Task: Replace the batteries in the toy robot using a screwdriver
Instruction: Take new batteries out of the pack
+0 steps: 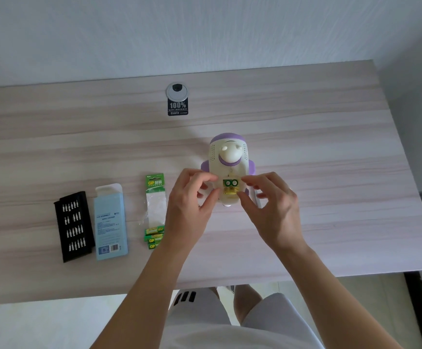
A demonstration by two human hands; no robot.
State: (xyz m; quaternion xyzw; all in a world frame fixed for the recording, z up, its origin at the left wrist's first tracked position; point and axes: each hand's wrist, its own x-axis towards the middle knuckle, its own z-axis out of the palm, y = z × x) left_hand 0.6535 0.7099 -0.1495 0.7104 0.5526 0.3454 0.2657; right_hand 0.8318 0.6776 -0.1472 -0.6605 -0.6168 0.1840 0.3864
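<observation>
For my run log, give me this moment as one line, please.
step: battery swap | toy robot: on desk, compartment open, two batteries showing | left hand, right hand: fingertips at compartment | GP battery pack: left of toy

The toy robot (pixel 228 152) occupied the bench (pixel 330 159) right of centre. The left hand (pixel 189 205) and right hand (pixel 272 210) gripped its flanks, and their fingers (pixel 249 181) crowded the open battery compartment (pixel 230 183), so access remained from directly above only. The loose batteries (pixel 154 235) lay just beside the left wrist and blocked a low sideways pass. Further left, the battery blister pack (pixel 155 195), blue box (pixel 110 222) and bit tray (pixel 74 226) stood in a row with narrow strips of bench between them. Bare bench extended right of the right hand. The cable grommet (pixel 177 91) sat well apart at the rear.
</observation>
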